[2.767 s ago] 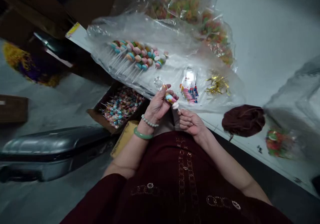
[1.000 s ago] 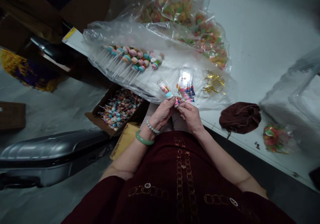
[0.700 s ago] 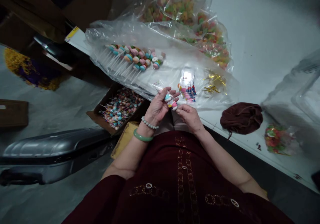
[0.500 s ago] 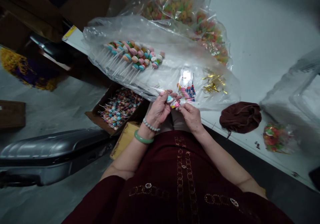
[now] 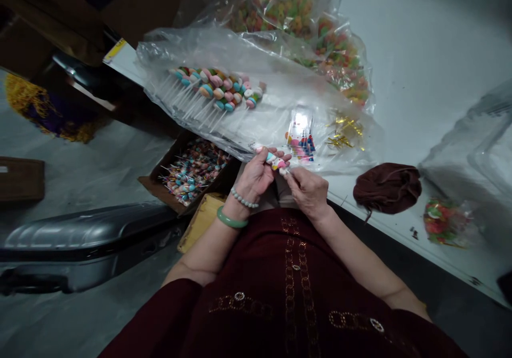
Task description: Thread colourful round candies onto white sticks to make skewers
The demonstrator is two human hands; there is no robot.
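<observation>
My left hand (image 5: pixel 258 174) is closed, palm up, around a candy skewer (image 5: pixel 275 161) that seems to sit in a small printed wrapper. My right hand (image 5: pixel 309 188) pinches the whitish gathered end of that wrapper at its right. Its fingertips are partly hidden, so a tie there cannot be made out. Just beyond the hands lie several printed wrappers (image 5: pixel 302 136) in a stack, with gold twist ties (image 5: pixel 344 134) to their right. Bare candy skewers (image 5: pixel 224 88) on white sticks are piled at the left on a clear plastic sheet (image 5: pixel 272 118).
Large clear bags of gummy candy (image 5: pixel 288 14) lie at the back of the white table (image 5: pixel 416 75). A brown cloth pouch (image 5: pixel 386 187) and a small candy bag (image 5: pixel 442 222) are at the right. A carton (image 5: pixel 156 190) of wrapped skewers and a grey suitcase (image 5: pixel 92 230) stand lower left.
The wrapper's end is now bunched in my right hand, which has turned and closed more tightly. My left hand stays nearly in place, and the view has shifted slightly.
</observation>
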